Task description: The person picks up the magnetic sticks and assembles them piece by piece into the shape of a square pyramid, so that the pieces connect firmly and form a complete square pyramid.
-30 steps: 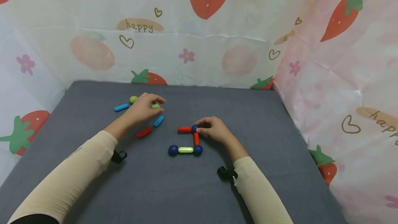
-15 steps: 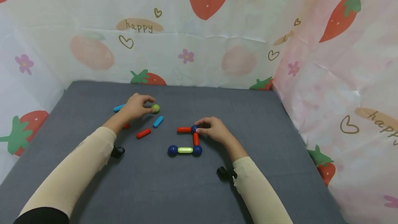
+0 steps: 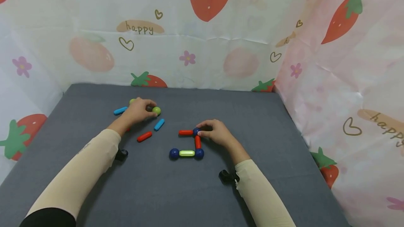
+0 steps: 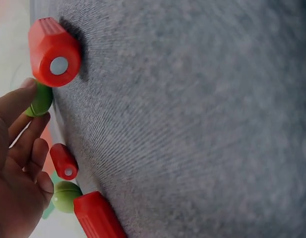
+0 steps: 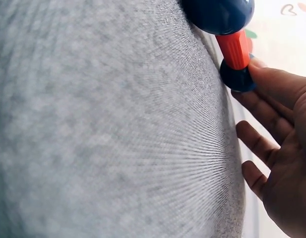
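Note:
My left hand (image 3: 139, 110) pinches a green ball (image 3: 156, 110) between thumb and fingers; the left wrist view shows the same green ball (image 4: 42, 100) at the fingertips. My right hand (image 3: 217, 133) pinches a dark blue ball (image 3: 196, 131) in thumb and fingers. From that ball one red stick (image 3: 186, 132) runs left, and another red stick (image 3: 197, 142) runs toward me to a second blue ball (image 3: 199, 153). A yellow-green stick (image 3: 187, 153) joins this one to a third blue ball (image 3: 174, 153).
Beside the left hand lie a loose blue stick (image 3: 159, 124), a red stick (image 3: 144, 136) and another blue stick (image 3: 120, 110). A second green ball (image 3: 132, 101) is partly hidden behind that hand. Everything lies on a grey cloth-covered table (image 3: 176, 192), with printed curtains around it.
My left hand has moved left from above the green ball, then come back slightly right and closed its fingertips on it. The right hand keeps its hold on the blue ball.

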Motion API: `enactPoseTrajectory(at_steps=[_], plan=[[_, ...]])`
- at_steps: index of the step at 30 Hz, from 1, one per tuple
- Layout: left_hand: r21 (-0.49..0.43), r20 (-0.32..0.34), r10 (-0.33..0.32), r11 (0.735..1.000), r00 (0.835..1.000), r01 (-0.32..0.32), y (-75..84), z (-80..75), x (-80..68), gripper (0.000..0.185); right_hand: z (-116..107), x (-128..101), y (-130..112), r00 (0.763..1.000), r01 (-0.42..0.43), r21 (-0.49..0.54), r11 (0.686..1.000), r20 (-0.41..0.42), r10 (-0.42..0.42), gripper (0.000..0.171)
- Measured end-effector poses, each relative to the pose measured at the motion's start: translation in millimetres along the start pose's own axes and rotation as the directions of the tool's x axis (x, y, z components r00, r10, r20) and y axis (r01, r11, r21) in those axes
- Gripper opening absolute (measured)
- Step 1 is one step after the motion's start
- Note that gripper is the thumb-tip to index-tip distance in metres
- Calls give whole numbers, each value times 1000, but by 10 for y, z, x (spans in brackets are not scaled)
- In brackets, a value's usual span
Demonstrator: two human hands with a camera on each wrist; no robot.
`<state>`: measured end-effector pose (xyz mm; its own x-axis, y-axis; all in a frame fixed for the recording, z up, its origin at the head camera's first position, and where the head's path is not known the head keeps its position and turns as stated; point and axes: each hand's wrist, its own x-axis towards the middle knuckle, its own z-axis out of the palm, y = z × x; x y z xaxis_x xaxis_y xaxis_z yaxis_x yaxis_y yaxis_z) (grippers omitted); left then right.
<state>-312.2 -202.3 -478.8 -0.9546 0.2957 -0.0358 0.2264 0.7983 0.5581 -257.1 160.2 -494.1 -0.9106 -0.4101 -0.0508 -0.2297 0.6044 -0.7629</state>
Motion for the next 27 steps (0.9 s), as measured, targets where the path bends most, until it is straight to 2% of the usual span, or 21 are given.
enactPoseTrajectory(at_steps=[8,17,27], plan=[[25,-5,-20,999,1000,20,-29,45,29,44,9,6,-3,1000,-3,7,1000,-3,3,24],[18,-18,-34,999,999,34,14,39,7,42,24,7,11,1000,-2,4,1000,-2,2,24],[-50,-56,24,998,998,-27,135,-37,-62,42,17,7,11,1000,-5,-2,1000,-11,5,24]])
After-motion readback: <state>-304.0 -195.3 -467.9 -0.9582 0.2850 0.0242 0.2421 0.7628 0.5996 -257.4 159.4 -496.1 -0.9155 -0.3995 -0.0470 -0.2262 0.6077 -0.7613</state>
